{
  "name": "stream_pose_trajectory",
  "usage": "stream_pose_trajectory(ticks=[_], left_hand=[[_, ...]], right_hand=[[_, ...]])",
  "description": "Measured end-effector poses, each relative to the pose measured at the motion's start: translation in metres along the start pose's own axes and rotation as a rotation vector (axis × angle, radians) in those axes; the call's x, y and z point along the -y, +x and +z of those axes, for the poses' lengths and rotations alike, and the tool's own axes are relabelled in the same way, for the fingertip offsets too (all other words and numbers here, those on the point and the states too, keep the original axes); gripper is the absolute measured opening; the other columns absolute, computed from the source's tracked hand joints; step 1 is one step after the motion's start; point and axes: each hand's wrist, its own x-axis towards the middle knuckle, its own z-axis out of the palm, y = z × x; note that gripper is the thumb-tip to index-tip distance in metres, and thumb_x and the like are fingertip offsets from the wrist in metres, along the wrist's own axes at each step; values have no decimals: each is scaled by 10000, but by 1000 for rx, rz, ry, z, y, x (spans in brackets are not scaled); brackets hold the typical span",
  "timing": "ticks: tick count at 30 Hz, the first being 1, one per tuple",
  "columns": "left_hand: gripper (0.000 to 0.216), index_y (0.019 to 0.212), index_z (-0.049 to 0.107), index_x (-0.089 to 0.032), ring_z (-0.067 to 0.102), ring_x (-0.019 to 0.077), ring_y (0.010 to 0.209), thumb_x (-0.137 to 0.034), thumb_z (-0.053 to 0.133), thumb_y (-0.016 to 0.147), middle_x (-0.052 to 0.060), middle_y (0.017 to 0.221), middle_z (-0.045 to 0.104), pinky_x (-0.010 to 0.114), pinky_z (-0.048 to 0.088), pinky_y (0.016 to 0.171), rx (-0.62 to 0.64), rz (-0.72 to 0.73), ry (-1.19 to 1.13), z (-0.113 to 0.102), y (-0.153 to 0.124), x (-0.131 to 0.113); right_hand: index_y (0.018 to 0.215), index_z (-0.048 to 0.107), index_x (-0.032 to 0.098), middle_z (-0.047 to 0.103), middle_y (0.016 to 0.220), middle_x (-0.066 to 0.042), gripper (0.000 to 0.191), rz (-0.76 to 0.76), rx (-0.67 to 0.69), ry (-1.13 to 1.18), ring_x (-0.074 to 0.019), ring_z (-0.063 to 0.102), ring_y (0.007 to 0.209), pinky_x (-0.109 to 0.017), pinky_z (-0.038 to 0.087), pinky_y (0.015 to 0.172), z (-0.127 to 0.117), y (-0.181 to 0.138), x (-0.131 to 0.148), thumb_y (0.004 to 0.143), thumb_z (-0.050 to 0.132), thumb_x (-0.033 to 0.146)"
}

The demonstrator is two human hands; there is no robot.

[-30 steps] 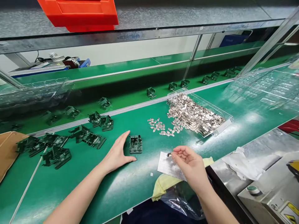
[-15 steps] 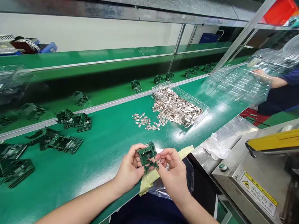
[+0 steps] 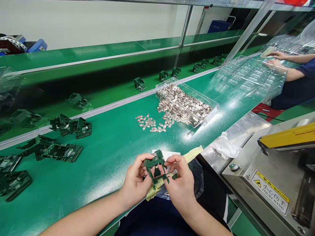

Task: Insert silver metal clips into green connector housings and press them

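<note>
Close to the table's near edge, a small dark green open frame (image 3: pixel 155 161) with thin legs is held between my two hands. My left hand (image 3: pixel 135 177) grips its left side with the fingers behind and the thumb at the front. On the other side, my right hand (image 3: pixel 181 178) is closed on the frame's right edge, its thumb and fingers near the legs. Fingertips show through the frame's opening; whether a small part is between them I cannot tell. Below lie a white ribbed piece (image 3: pixel 176 153), a yellow cloth (image 3: pixel 193 154) and a clear plastic bag (image 3: pixel 199 180).
Small metal pieces (image 3: pixel 147 122) lie beside a clear tray (image 3: pixel 209 118) heaped with more. Several green frames (image 3: pixel 64 150) rest at left and along the back ledge. At right stands a machine (image 3: pixel 246 167) with a yellow bar. A co-worker's hands (image 3: pixel 277 62) touch clear trays.
My view has shifted slightly downward. The green frame has tilted in my hands so its legs point more toward me. Both of the co-worker's hands now show at the clear trays.
</note>
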Motion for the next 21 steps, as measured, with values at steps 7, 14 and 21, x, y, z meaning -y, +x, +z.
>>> stream_pose_trajectory(ticks=[7, 14, 21], left_hand=[[274, 1102, 501, -252, 579, 70, 643, -117, 553, 870, -28, 814, 616, 139, 478, 579, -32, 7, 50, 5, -1, -5], [323, 1093, 509, -261, 586, 68, 654, -75, 562, 835, -41, 799, 617, 131, 482, 599, -10, -2, 64, 8, -4, -14], [311, 1059, 529, -251, 609, 70, 676, -75, 589, 809, -36, 828, 634, 132, 493, 611, -34, -6, 97, 23, -9, -21]], right_hand=[[881, 535, 215, 546, 786, 12, 227, 282, 129, 401, -133, 530, 693, -235, 455, 632, 3, 1, 2, 745, 718, 225], [879, 571, 206, 578, 800, 18, 250, 314, 130, 588, -111, 546, 744, -197, 455, 677, -2, -4, 3, 722, 766, 196], [825, 554, 200, 559, 745, 36, 278, 338, 55, 635, -99, 526, 690, -182, 438, 625, -11, -16, 7, 673, 782, 150]])
